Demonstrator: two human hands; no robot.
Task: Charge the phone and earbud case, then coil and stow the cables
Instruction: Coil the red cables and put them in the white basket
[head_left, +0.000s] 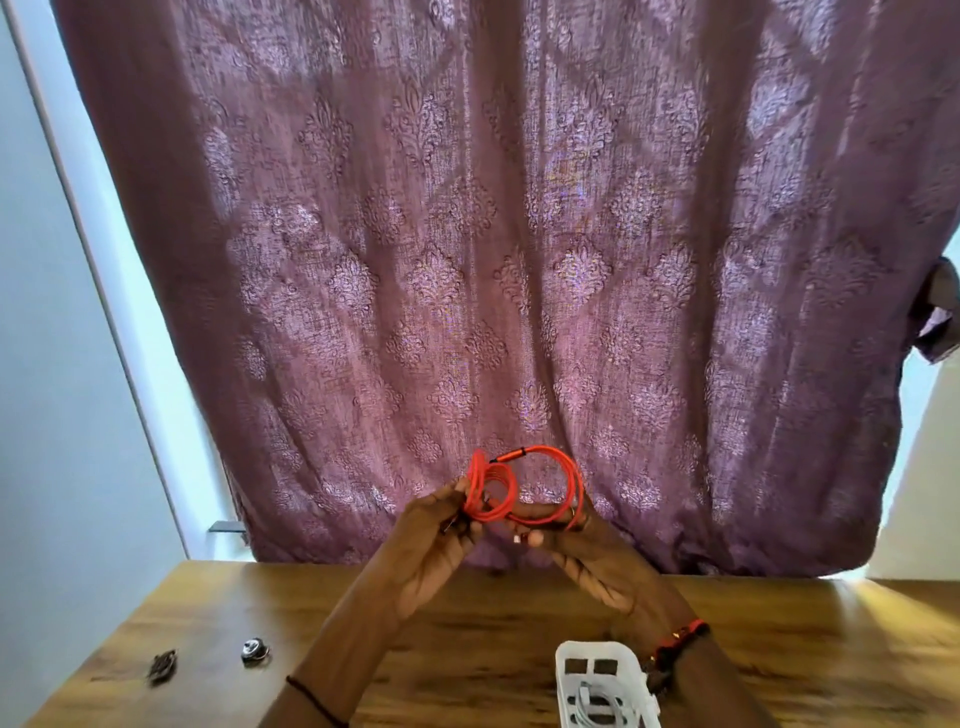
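Thin orange-red charging cable (506, 486) held raised above brown wooden desk (483, 649), in front of purple patterned curtain (493, 234). Small tight coil pinched by left hand (436, 540), so wound turns don't spring loose. Larger loose loop draped over right hand (582, 545), fingers closed around strand near plug; likely fed across for next turn. White slotted plastic basket (566, 657) just below, white cable (597, 699) already inside. Coiling judged mid-way; stowing pending.
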